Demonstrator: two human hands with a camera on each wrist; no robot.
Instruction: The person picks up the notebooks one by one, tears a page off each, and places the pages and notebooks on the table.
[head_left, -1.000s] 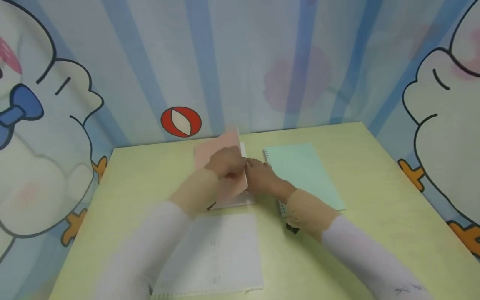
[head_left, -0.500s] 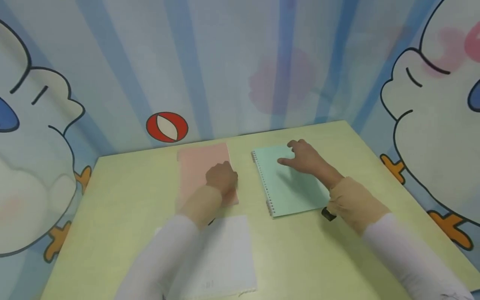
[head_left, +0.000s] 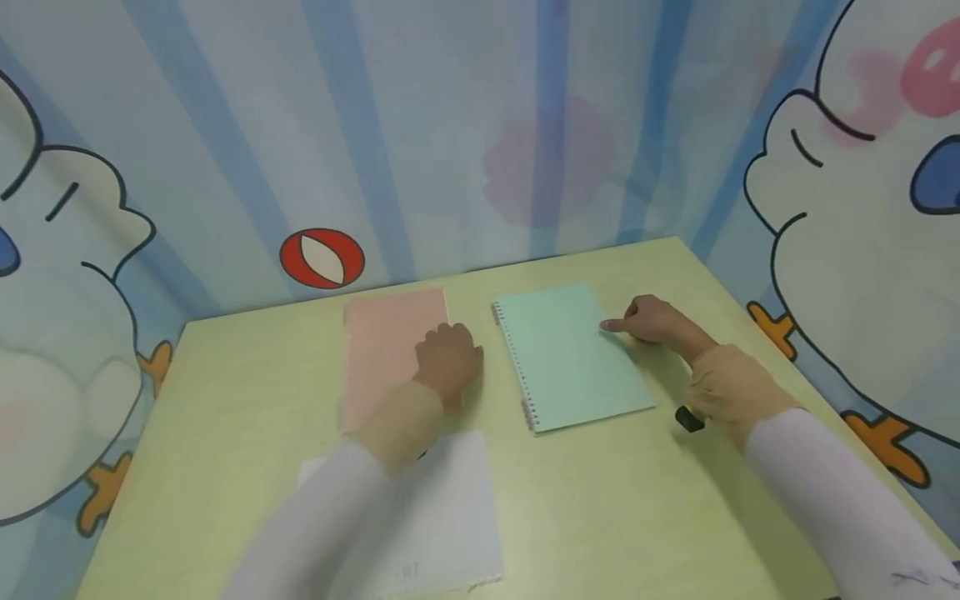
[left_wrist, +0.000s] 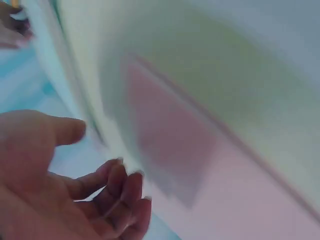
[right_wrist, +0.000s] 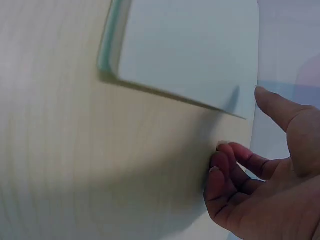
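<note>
A closed pink notebook (head_left: 390, 342) lies toward the back left of the table. My left hand (head_left: 448, 358) hovers over its right edge, fingers loosely bent and holding nothing; in the left wrist view the hand's shadow falls on the pink cover (left_wrist: 165, 135). To the right lies a mint-green spiral notebook (head_left: 573, 358), closed, with its coil on the left side. My right hand (head_left: 651, 320) is at its right edge, thumb extended toward the cover and the other fingers bent. In the right wrist view the thumb (right_wrist: 280, 107) is close to the notebook's edge; contact is unclear.
A white spiral-bound pad (head_left: 442, 517) lies in front of the pink notebook, partly hidden under my left sleeve (head_left: 315, 517). Cartoon-printed walls (head_left: 450, 125) enclose the pale yellow table (head_left: 585, 517) at the back and sides.
The pink cover, raised between both hands, has come down flat. My right hand has gone right, across the green notebook to its right edge. My left hand has lifted off the pink cover.
</note>
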